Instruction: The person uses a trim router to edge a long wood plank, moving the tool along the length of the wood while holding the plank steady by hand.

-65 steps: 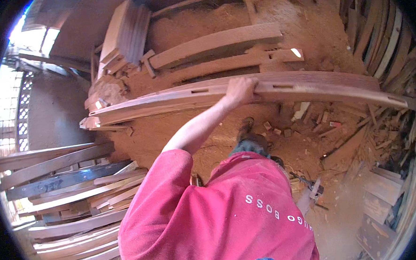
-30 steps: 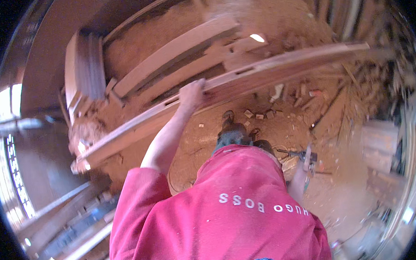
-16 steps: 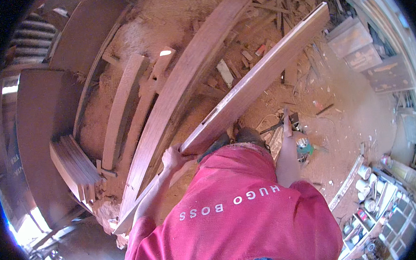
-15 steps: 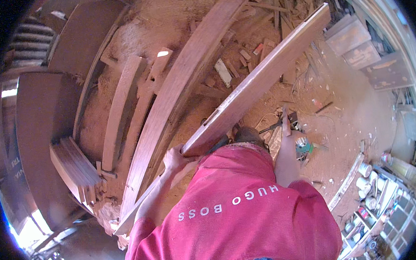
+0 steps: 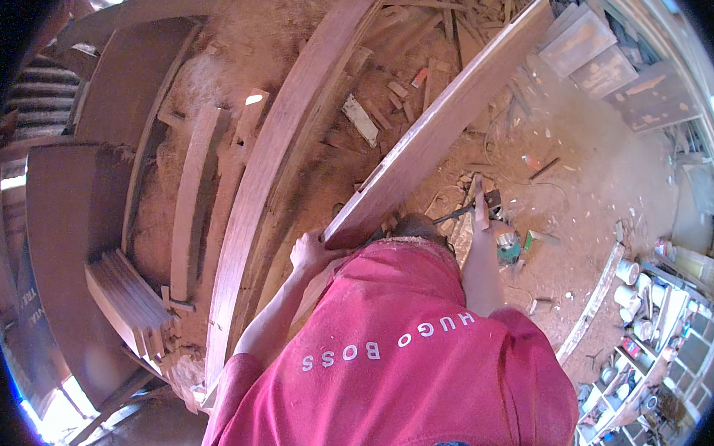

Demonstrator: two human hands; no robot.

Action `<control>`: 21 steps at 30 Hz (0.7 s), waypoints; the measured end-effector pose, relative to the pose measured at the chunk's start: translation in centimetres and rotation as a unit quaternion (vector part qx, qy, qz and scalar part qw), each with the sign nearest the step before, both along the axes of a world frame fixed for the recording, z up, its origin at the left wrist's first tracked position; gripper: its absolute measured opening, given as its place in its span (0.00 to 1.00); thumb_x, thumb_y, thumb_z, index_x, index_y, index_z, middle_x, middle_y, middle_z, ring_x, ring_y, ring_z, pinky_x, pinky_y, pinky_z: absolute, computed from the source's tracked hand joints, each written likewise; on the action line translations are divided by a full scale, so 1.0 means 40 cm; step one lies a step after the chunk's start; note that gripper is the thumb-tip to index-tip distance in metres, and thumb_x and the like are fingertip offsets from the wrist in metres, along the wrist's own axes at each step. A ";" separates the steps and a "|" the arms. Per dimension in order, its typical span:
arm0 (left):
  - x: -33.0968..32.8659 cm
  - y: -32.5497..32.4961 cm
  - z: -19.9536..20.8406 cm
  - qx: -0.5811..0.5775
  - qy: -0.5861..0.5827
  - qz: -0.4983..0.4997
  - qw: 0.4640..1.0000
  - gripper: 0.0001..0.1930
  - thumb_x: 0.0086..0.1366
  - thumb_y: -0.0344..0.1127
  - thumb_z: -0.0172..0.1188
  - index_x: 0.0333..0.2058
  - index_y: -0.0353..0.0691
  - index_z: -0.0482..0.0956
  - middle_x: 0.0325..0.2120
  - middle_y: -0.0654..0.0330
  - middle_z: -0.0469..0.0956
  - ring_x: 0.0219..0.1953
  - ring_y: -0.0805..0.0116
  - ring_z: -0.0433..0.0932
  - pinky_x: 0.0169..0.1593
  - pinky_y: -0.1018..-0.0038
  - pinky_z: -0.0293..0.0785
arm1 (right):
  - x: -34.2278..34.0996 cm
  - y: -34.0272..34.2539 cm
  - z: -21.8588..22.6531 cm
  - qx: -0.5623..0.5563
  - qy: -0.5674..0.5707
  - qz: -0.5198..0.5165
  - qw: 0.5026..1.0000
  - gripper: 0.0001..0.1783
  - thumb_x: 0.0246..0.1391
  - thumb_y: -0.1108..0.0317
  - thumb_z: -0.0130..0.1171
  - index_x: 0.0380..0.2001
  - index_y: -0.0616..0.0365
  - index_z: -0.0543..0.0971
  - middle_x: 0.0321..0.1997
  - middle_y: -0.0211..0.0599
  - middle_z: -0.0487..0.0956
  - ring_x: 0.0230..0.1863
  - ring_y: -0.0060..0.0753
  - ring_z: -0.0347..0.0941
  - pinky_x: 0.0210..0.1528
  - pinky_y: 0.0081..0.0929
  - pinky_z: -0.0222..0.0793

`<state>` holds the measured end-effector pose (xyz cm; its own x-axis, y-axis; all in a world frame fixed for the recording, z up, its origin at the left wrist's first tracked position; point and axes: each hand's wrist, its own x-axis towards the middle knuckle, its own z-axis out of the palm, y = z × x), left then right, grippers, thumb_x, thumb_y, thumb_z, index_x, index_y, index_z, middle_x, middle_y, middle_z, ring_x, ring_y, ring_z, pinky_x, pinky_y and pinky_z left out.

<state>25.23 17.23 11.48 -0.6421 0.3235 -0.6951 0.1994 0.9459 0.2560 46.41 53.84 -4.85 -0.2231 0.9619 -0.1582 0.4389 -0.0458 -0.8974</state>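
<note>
My left hand (image 5: pixel 308 254) is closed around the near end of a long reddish plank (image 5: pixel 449 129). The plank slants away to the far right, with its pale narrow edge facing up. My right arm stretches forward on the right side of the plank. At its end my right hand (image 5: pixel 481 207), seen edge-on, appears closed at a teal-bodied power tool (image 5: pixel 507 246) with black parts. Most of its fingers and the grip are hidden, and the tool's exact kind is unclear.
A long curved timber (image 5: pixel 269 155) lies left of the plank, beside shorter curved pieces (image 5: pixel 194 199). Stacked boards (image 5: pixel 127 300) stand farther left. Offcuts and sawdust cover the floor. Cans (image 5: pixel 628 272) and shelving (image 5: pixel 625 403) are at lower right; panels (image 5: pixel 586 45) lean at far right.
The view has shifted slightly. My left hand sits a little farther forward at the plank's end. My right hand and the power tool have moved together slightly. Dust haze at right looks thicker.
</note>
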 end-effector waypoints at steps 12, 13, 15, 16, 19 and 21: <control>-0.065 0.137 0.020 0.080 0.013 0.019 0.997 0.41 0.36 0.66 0.81 0.46 0.45 0.87 0.38 0.53 0.88 0.41 0.55 0.87 0.48 0.59 0.81 | 0.020 0.045 -0.001 -0.023 0.022 -0.016 0.999 0.25 0.58 0.55 0.62 0.55 0.53 0.76 0.44 0.42 0.80 0.47 0.43 0.78 0.53 0.43 0.75; -0.070 0.151 0.026 0.086 0.016 0.018 0.996 0.40 0.37 0.66 0.81 0.45 0.44 0.87 0.37 0.53 0.88 0.40 0.55 0.87 0.48 0.59 0.81 | 0.015 0.051 -0.001 -0.024 0.024 -0.015 0.999 0.25 0.58 0.55 0.62 0.55 0.53 0.76 0.44 0.42 0.80 0.47 0.43 0.78 0.53 0.43 0.75; -0.078 0.166 0.049 0.133 0.006 0.042 0.990 0.39 0.38 0.64 0.81 0.44 0.41 0.87 0.36 0.52 0.88 0.40 0.56 0.87 0.47 0.60 0.82 | 0.001 0.059 -0.002 -0.028 0.026 -0.015 0.999 0.25 0.58 0.55 0.62 0.55 0.53 0.76 0.44 0.42 0.80 0.47 0.43 0.78 0.53 0.43 0.75; -0.082 0.168 0.058 0.139 0.012 0.055 0.989 0.38 0.38 0.62 0.82 0.44 0.41 0.87 0.36 0.52 0.88 0.40 0.58 0.87 0.47 0.61 0.82 | -0.007 0.063 -0.003 -0.029 0.029 -0.015 0.999 0.25 0.58 0.55 0.62 0.55 0.53 0.76 0.45 0.42 0.80 0.47 0.44 0.78 0.53 0.43 0.75; -0.089 0.164 0.125 0.210 0.014 0.124 0.970 0.34 0.40 0.54 0.84 0.43 0.39 0.87 0.36 0.54 0.88 0.39 0.62 0.87 0.45 0.64 0.82 | -0.034 0.067 -0.007 -0.035 0.033 -0.017 0.999 0.25 0.58 0.55 0.62 0.55 0.53 0.76 0.45 0.42 0.80 0.47 0.44 0.78 0.53 0.43 0.75; -0.109 0.137 0.180 0.265 0.002 0.189 0.946 0.30 0.41 0.44 0.85 0.42 0.36 0.86 0.37 0.57 0.88 0.38 0.69 0.86 0.44 0.67 0.82 | -0.047 0.068 -0.009 -0.041 0.037 -0.017 0.998 0.25 0.58 0.55 0.62 0.55 0.53 0.76 0.45 0.42 0.80 0.48 0.44 0.78 0.53 0.43 0.75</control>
